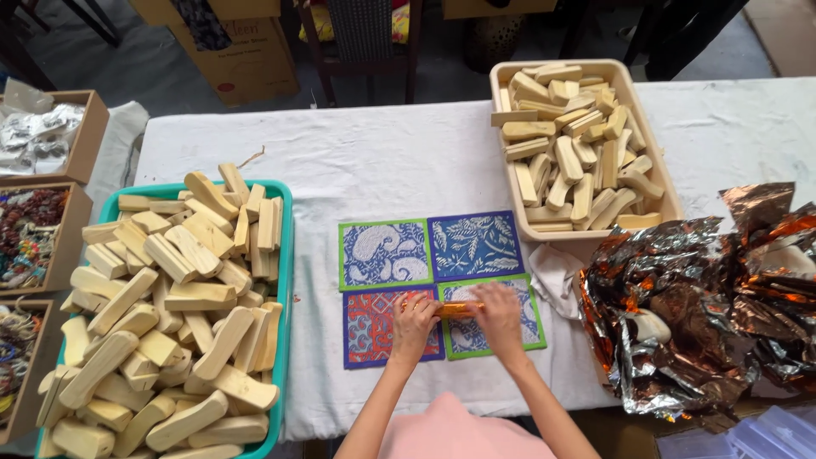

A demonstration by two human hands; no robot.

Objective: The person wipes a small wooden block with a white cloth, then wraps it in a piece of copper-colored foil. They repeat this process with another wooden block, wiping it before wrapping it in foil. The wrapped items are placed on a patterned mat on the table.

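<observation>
Both hands rest on a patterned cloth mat (438, 259) made of coloured squares, laid on the white table cover (408, 153). My left hand (413, 323) and my right hand (499, 313) together grip a small piece wrapped in shiny orange foil (457, 309), one hand at each end. The piece lies low over the mat's near squares. Most of it is hidden under my fingers.
A teal tray (284, 280) heaped with pale wooden blocks stands at the left. A beige bin (646, 136) of similar blocks sits at the back right. Crumpled orange-silver foil sheets (697, 306) lie at the right. Cardboard boxes (81, 212) of small items line the far left.
</observation>
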